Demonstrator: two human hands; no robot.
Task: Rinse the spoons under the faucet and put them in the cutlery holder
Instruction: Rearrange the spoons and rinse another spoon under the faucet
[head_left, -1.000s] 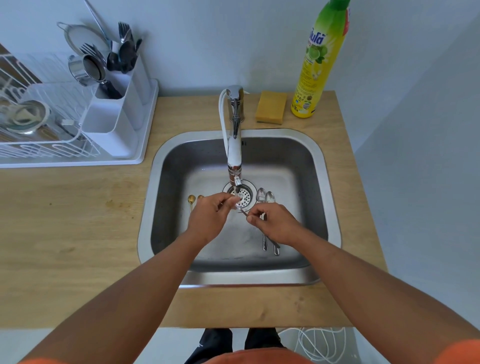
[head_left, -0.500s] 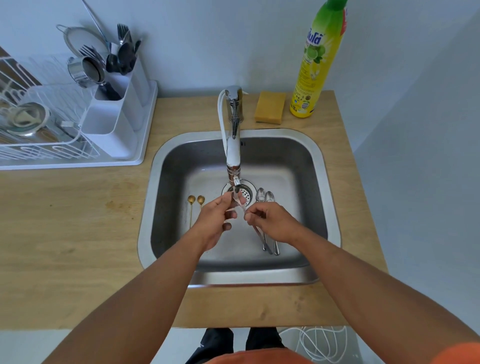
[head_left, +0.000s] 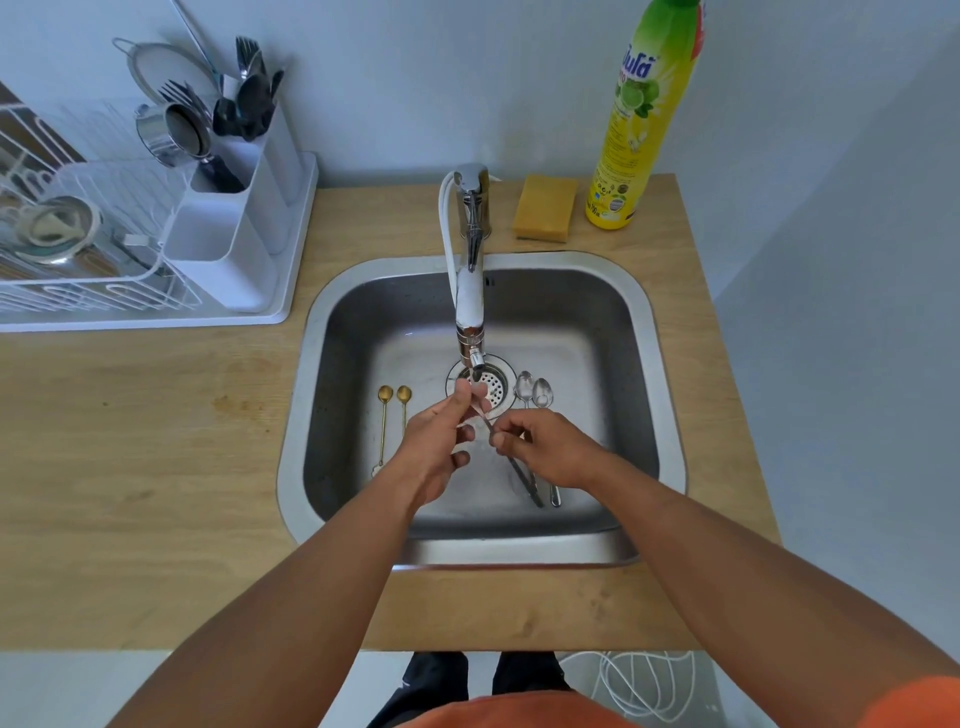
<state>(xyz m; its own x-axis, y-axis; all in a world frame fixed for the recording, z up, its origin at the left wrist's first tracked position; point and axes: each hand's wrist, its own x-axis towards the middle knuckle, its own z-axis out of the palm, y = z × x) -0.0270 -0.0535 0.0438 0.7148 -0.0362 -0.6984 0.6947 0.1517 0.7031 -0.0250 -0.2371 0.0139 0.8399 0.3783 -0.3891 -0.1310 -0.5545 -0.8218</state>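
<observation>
Over the steel sink (head_left: 641, 312) both hands hold one silver spoon (head_left: 488, 426) under the running faucet (head_left: 470, 291). My right hand (head_left: 545, 449) pinches its handle. My left hand (head_left: 441, 447) rubs the bowl end beneath the spout, so the bowl is mostly hidden by fingers and water. Two small gold spoons (head_left: 392, 410) lie on the sink floor at the left. Two silver spoons (head_left: 535, 392) lie right of the drain, their handles partly under my right hand. The white cutlery holder (head_left: 244, 218), with forks and dark utensils in it, stands at the back left.
A white dish rack (head_left: 78, 249) with a metal bowl sits left of the holder on a white tray. A yellow sponge (head_left: 545, 208) and a tall yellow-green soap bottle (head_left: 639, 130) stand behind the sink. Wooden counter (head_left: 156, 467) surrounds the sink.
Both hands have lifted the spoon slightly toward the spout. My left fingers have slid along the bowl end, uncovering the two gold spoons.
</observation>
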